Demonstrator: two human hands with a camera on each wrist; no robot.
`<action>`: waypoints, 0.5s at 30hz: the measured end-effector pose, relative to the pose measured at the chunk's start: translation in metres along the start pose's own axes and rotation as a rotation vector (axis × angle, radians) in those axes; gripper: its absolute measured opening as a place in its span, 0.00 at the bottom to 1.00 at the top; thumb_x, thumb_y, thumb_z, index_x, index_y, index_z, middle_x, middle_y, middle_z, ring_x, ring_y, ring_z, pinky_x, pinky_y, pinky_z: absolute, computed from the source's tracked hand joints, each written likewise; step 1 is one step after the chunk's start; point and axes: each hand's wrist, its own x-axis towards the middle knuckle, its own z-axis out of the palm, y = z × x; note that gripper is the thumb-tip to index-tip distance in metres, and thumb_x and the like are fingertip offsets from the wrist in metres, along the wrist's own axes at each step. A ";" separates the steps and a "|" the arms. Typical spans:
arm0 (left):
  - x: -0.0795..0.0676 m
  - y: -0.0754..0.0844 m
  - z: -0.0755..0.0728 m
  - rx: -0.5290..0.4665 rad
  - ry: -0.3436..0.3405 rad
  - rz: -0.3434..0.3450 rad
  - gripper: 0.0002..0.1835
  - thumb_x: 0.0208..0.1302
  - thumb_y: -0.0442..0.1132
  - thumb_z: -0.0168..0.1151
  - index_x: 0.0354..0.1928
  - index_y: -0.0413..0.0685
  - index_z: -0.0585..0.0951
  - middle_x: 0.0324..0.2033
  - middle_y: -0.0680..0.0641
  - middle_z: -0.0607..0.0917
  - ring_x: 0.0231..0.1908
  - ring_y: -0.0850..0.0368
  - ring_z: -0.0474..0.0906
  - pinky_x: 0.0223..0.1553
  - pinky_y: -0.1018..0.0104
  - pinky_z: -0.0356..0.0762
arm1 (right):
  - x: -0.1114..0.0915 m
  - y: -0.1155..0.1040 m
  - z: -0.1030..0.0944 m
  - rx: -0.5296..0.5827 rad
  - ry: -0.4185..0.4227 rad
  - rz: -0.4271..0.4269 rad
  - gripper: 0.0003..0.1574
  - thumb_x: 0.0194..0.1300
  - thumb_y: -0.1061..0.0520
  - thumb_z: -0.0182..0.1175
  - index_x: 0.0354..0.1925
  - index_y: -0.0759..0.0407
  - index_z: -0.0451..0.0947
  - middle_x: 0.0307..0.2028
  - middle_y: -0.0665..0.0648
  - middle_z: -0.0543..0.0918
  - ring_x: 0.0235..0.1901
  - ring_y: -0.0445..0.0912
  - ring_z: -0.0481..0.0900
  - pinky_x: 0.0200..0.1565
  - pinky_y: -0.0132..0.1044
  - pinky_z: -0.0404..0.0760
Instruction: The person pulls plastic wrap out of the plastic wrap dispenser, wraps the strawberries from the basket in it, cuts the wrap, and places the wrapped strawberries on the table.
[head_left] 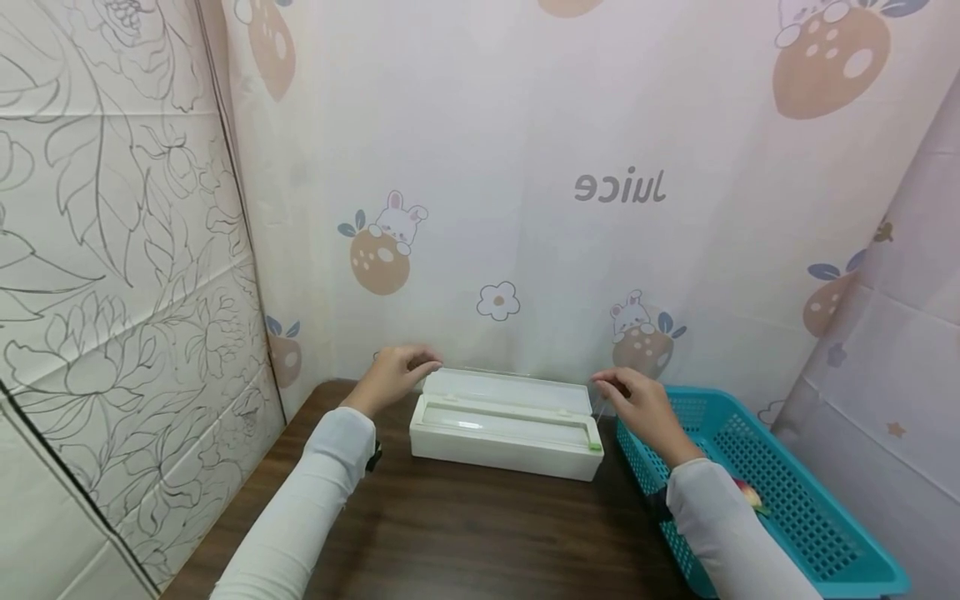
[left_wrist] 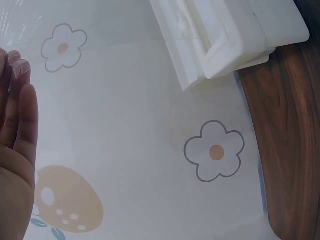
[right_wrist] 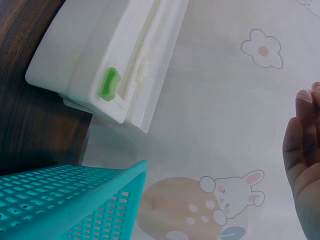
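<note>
A white cling film dispenser stands at the back of the table, its lid raised at the rear. A small green slider sits at the right end of its rim. My left hand is above the dispenser's left end and pinches a corner of clear cling film. Past the right end, my right hand pinches another part of the film. Most of the transparent sheet between the hands is hard to make out.
To the right stands a turquoise perforated basket, partly behind the right forearm, with a red and yellow item inside. A printed curtain hangs just behind the brown wooden table.
</note>
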 end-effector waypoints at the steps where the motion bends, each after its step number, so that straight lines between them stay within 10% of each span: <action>1: 0.000 0.000 0.000 -0.002 0.003 -0.002 0.05 0.70 0.41 0.65 0.41 0.52 0.87 0.35 0.55 0.88 0.33 0.65 0.81 0.37 0.64 0.81 | 0.000 -0.001 0.000 0.001 0.000 -0.003 0.10 0.73 0.59 0.60 0.48 0.59 0.84 0.41 0.56 0.85 0.37 0.47 0.82 0.39 0.42 0.85; 15: 0.001 0.007 -0.007 0.003 0.040 0.041 0.05 0.70 0.41 0.65 0.40 0.50 0.87 0.35 0.56 0.87 0.33 0.65 0.81 0.37 0.64 0.81 | 0.001 -0.004 -0.008 -0.034 0.022 -0.046 0.10 0.73 0.57 0.60 0.49 0.56 0.83 0.40 0.52 0.84 0.36 0.44 0.82 0.37 0.38 0.83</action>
